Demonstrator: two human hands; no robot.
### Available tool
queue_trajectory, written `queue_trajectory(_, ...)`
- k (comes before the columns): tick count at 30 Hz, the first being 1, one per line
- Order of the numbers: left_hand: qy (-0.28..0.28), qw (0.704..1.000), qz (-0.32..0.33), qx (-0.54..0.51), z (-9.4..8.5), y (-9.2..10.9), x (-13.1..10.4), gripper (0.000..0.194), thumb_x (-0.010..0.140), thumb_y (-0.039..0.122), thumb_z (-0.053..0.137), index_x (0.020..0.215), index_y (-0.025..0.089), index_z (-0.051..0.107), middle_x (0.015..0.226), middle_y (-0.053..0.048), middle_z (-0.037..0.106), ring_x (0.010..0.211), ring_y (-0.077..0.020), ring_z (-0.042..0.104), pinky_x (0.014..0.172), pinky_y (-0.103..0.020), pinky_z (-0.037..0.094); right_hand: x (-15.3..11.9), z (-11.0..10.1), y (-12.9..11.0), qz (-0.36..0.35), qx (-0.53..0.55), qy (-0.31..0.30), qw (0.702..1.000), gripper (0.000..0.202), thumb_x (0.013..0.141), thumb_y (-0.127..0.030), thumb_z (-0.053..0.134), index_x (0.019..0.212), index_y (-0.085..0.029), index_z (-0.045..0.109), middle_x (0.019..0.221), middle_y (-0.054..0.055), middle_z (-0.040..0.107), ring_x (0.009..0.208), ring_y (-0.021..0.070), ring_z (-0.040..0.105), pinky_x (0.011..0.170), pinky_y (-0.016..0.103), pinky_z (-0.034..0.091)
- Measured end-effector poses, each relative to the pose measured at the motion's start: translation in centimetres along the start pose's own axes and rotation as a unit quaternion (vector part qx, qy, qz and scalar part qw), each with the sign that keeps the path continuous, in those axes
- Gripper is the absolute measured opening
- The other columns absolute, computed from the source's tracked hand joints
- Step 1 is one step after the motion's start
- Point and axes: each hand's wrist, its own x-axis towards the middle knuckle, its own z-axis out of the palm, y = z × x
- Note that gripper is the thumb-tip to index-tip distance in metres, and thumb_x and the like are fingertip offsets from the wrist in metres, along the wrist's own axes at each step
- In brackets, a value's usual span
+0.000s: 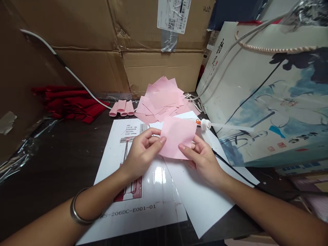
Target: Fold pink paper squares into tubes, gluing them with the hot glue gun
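Between my two hands is a square sheet of pink paper (pixel 176 136), held up above the white sheets. My left hand (pixel 145 148) pinches its left edge between thumb and fingers. On the right side, my right hand (pixel 201 153) grips the lower corner, thumb in front and fingers behind. Just beyond the paper lies a glue gun, its orange-and-white tip end (pixel 205 124) with a translucent glue stick showing; the rest is hidden. A loose pile of pink paper squares (pixel 164 97) sits farther back, beside several rolled pink tubes (pixel 121 108).
A printed sheet (pixel 151 218) and a blank white sheet (pixel 202 208) cover the table. Red folded strips (pixel 69 102) lie at back left. Cardboard boxes (pixel 159 68) wall the back; a painted paper bag (pixel 256 95) stands right. A white cable (pixel 79 80) and black cord (pixel 235 171) cross the area.
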Motion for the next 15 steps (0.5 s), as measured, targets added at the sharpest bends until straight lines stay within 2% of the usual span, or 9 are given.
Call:
queue_trajectory(4, -0.048, 0.998, -0.038, -0.033, -0.7, -0.5, -0.4, 0.03, 0.085, 0.034, 0.068, 0.108, 0.017, 0.059, 0.08, -0.002, 0.069, 0.068, -0.0141, 0.064, 0.067, -0.026, 0.052, -0.2, 0.2, 0.1, -0.028, -0.042, -0.02, 0.999, 0.017, 0.087, -0.031, 0.065, 0.101, -0.022, 0.064, 0.06, -0.006, 0.048, 0.047, 0.0066, 0.039, 0.042, 0.02, 0.031)
queue_trajectory(6, -0.042, 0.998, -0.042, -0.026, -0.8, -0.7, -0.6, 0.029, 0.084, 0.032, 0.069, 0.107, 0.016, 0.06, 0.079, -0.003, 0.068, 0.071, -0.0148, 0.064, 0.066, -0.025, 0.051, -0.3, 0.2, 0.1, -0.035, -0.064, -0.028, 0.997, 0.012, 0.088, -0.031, 0.064, 0.095, -0.021, 0.065, 0.06, -0.006, 0.047, 0.047, 0.007, 0.038, 0.043, 0.021, 0.032)
queue_trajectory(10, -0.027, 0.998, -0.05, -0.035, -1.2, -1.1, -0.8, 0.029, 0.086, 0.03, 0.066, 0.109, 0.015, 0.06, 0.074, -0.002, 0.065, 0.067, -0.0146, 0.063, 0.061, -0.024, 0.05, -0.2, 0.2, -0.2, -0.038, -0.074, -0.027, 0.996, 0.013, 0.087, -0.032, 0.064, 0.083, -0.02, 0.062, 0.053, -0.008, 0.04, 0.043, 0.0063, 0.033, 0.039, 0.021, 0.026)
queue_trajectory(13, -0.071, 0.993, -0.032, -0.089, -1.6, -1.1, -1.0, 0.028, 0.088, 0.03, 0.055, 0.113, 0.017, 0.058, 0.074, -0.002, 0.064, 0.06, -0.0152, 0.061, 0.057, -0.028, 0.051, -0.1, 0.2, -0.4, -0.017, -0.032, -0.006, 0.999, 0.017, 0.084, -0.035, 0.066, 0.086, -0.02, 0.06, 0.051, -0.009, 0.039, 0.039, 0.0054, 0.03, 0.036, 0.021, 0.022)
queue_trajectory(15, -0.105, 0.987, -0.014, -0.12, -1.8, -1.1, -1.1, 0.03, 0.086, 0.029, 0.052, 0.113, 0.017, 0.058, 0.08, -0.005, 0.064, 0.062, -0.0173, 0.061, 0.057, -0.031, 0.052, 0.0, 0.3, -0.4, -0.005, -0.011, 0.009, 1.0, 0.022, 0.082, -0.038, 0.068, 0.09, -0.02, 0.059, 0.05, -0.01, 0.039, 0.037, 0.0049, 0.028, 0.034, 0.021, 0.02)
